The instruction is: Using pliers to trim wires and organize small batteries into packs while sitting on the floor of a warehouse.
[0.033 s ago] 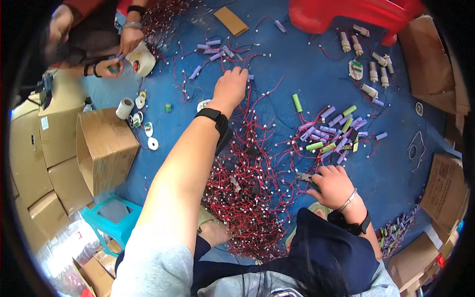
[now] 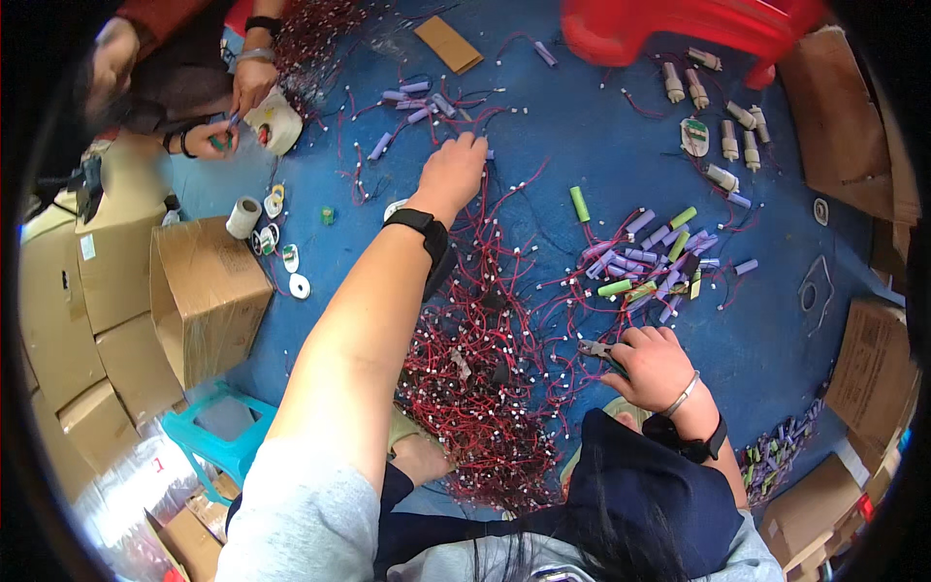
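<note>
Purple cell (image 2: 491, 154), partly hidden, just right of the nearer left hand (image 2: 453, 177), whose pinch, like the cell's long axis, I cannot make out; the right hand (image 2: 654, 369), well apart, grips pliers (image 2: 598, 349).

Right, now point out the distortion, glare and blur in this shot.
Head view: the rim goes black and the cardboard boxes bow along the left edge; head view: clear plastic wrap glints at lower left; head view: the red plastic stool looks soft, while the pliers in the right hand look sharper.
</note>
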Motion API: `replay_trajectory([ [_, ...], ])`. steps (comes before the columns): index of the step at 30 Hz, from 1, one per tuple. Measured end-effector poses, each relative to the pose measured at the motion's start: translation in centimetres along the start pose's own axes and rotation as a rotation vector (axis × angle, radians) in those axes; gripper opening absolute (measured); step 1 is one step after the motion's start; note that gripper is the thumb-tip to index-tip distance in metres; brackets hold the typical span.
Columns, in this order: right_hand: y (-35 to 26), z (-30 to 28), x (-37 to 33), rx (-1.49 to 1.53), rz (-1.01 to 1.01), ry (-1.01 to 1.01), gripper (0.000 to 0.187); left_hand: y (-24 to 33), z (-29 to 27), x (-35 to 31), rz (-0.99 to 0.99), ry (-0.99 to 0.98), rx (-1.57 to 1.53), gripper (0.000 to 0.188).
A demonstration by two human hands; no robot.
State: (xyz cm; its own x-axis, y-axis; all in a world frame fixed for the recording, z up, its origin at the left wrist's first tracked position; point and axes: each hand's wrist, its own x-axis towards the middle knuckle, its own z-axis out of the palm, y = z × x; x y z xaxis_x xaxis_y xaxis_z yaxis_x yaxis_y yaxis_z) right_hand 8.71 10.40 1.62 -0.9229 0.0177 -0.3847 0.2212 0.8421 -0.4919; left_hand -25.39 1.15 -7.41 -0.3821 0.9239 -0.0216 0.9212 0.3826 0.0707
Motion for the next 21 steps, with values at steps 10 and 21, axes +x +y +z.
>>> replay_trajectory([
  [10,-0.1,-0.4,2.7,-0.007,-0.025,0.051,0.026,-2.9,-4.2,-7.2,-0.596,0.226,-0.813,0.03],
  [21,-2.8,1.2,6.3,-0.063,-0.289,-0.055,0.028,-25.9,-31.5,-34.4,-1.265,1.264,-1.283,0.033],
])
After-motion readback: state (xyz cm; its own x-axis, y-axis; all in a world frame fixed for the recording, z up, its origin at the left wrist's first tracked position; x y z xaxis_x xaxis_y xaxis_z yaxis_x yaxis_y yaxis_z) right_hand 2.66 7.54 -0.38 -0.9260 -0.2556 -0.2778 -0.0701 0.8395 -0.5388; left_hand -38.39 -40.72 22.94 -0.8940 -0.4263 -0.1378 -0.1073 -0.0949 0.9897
